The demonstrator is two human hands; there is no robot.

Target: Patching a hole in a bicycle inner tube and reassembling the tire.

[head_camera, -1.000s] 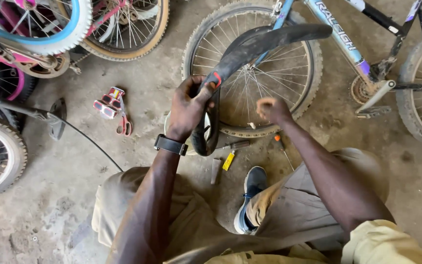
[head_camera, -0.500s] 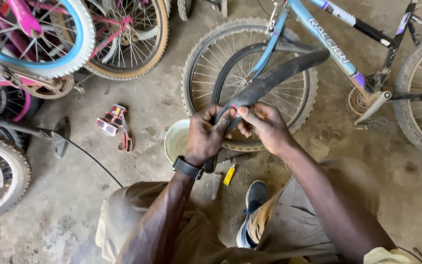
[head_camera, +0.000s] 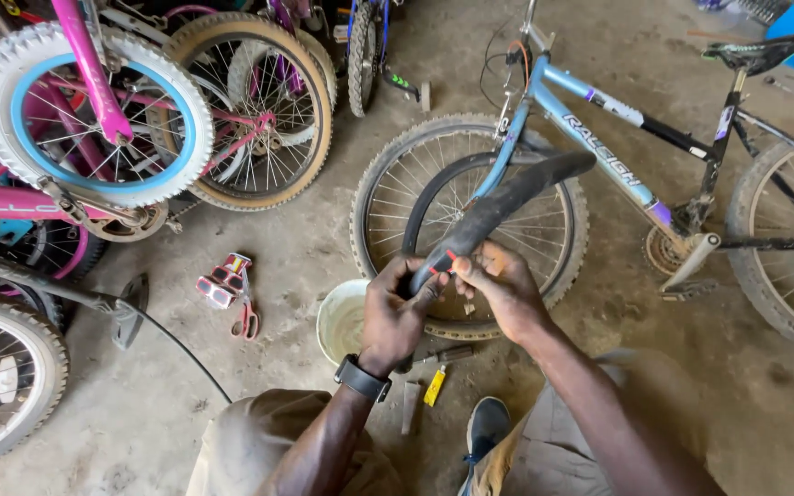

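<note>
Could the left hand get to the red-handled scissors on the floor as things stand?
Probably yes, once it lets go. The left hand grips the black inner tube; the scissors lie on bare floor to its left, with nothing in between.

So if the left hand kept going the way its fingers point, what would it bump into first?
The left hand already grips the black inner tube. Past that, probably the spoked wheel of the blue bike, though depth is hard to judge.

inner tube (head_camera: 498,207) partly hidden under left hand (head_camera: 395,317), pink bicycle (head_camera: 66,138) cut off at edge
</note>
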